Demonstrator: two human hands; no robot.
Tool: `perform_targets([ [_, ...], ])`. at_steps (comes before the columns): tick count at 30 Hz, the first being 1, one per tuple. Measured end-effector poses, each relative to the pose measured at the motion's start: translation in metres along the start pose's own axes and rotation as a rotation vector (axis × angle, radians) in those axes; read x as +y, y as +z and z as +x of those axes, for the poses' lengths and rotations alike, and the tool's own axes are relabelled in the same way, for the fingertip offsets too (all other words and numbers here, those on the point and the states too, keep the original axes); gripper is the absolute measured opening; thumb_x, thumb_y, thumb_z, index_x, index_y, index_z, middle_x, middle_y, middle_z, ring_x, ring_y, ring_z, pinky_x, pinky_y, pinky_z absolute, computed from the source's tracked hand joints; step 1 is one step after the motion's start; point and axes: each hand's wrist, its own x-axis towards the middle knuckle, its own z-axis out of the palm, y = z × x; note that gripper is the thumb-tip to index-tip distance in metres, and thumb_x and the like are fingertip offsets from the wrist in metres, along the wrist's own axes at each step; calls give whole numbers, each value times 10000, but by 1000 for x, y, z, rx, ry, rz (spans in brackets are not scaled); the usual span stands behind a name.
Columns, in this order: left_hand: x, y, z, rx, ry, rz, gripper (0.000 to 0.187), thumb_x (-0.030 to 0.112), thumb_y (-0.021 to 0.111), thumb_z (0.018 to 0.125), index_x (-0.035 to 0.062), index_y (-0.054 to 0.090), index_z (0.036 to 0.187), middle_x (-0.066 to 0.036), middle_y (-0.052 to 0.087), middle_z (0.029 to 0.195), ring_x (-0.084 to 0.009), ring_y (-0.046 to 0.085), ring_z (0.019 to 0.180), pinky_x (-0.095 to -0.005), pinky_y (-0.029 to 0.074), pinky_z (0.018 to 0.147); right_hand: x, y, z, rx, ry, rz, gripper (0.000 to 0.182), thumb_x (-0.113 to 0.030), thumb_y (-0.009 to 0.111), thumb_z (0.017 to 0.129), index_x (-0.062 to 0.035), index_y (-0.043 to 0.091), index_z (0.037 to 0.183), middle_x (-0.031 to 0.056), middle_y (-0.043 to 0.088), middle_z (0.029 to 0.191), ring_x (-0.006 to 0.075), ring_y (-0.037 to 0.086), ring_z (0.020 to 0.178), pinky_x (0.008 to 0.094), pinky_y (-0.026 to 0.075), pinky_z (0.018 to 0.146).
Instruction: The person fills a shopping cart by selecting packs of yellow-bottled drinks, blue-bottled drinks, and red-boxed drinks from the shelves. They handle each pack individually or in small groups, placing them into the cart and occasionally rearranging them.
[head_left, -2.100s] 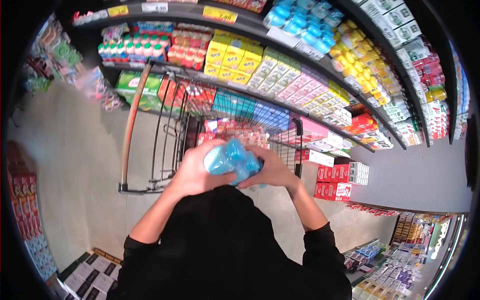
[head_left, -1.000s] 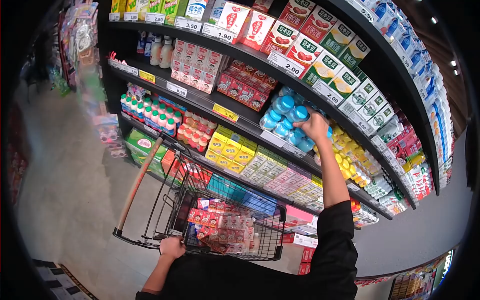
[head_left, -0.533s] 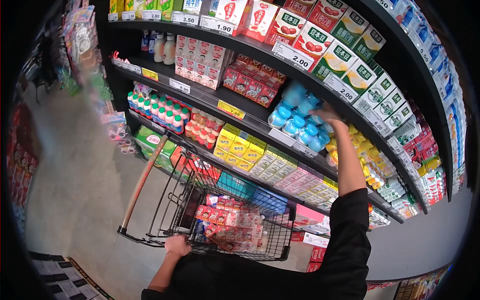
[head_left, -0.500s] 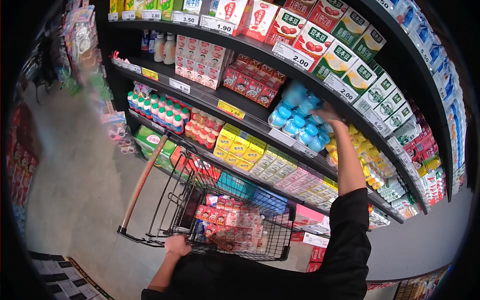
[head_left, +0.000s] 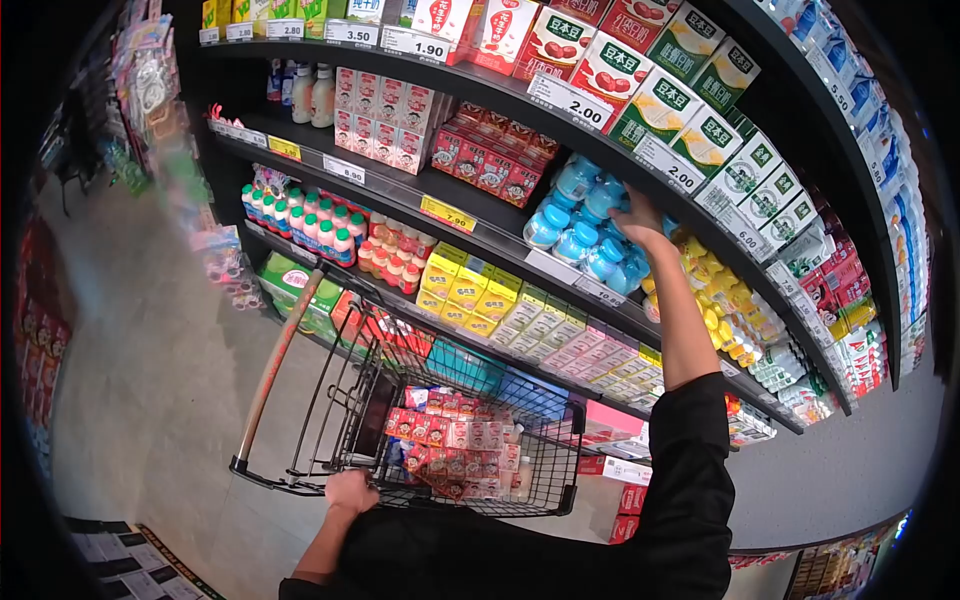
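My right hand (head_left: 637, 217) reaches onto the middle shelf, its fingers curled against the upper side of a pack of blue-capped bottles (head_left: 605, 255). Part of the fingers is hidden among the bottles. Lower down, my left hand (head_left: 350, 491) is closed around the near side rail of a black wire shopping cart (head_left: 545, 503). Inside the cart lie several shrink-wrapped red and pink drink cartons (head_left: 450, 432) and a pale bottle (head_left: 522, 478).
Red carton packs (head_left: 490, 160) stand left of the blue bottles, and yellow bottles (head_left: 710, 295) to their right. Overhanging closely is the upper shelf's edge (head_left: 500, 85), with boxed milk above. The cart's handle (head_left: 280, 360) points toward the aisle floor (head_left: 150, 340).
The blue bottles at the back, blurred before, now look sharp and sit slightly lower. My right hand has shifted a little left in view; my left hand stays on the cart.
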Motion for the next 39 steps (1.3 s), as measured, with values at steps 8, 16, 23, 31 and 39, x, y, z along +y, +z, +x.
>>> perform_targets([
  [8,2,-5,-3,-21,-11,-3,311,311,583,691,174,689,948,-115,680,922,-276,654,874,-382,515,765,-5,-2,-2,30,13,13,650,-261,673,747,-51,442,1317,197,443,1340,328,388,1272,367,307,1055],
  [16,2,-5,-3,-23,-21,-1,318,311,581,693,172,689,958,-114,679,930,-277,651,882,-385,511,774,-10,-6,-3,18,41,12,649,-264,670,751,-52,439,1319,192,439,1346,330,386,1271,369,306,1055],
  [23,4,-8,-8,8,-36,-47,293,307,580,700,174,693,935,-114,681,900,-282,653,858,-390,515,754,-35,1,-29,280,-142,36,509,-167,602,784,-24,477,1256,211,489,1277,371,432,1210,399,349,1020],
  [31,-1,3,-4,74,22,-64,263,293,583,707,164,689,911,-116,681,870,-288,657,825,-398,520,732,-100,75,-230,373,-522,459,215,45,587,720,15,594,934,197,596,991,383,580,926,429,470,819],
  [39,-8,2,-15,14,52,-9,261,288,567,721,163,680,921,-133,678,838,-300,659,793,-416,522,716,-72,216,-513,-728,47,615,291,-297,592,823,-41,650,948,207,628,971,372,588,930,447,465,802],
])
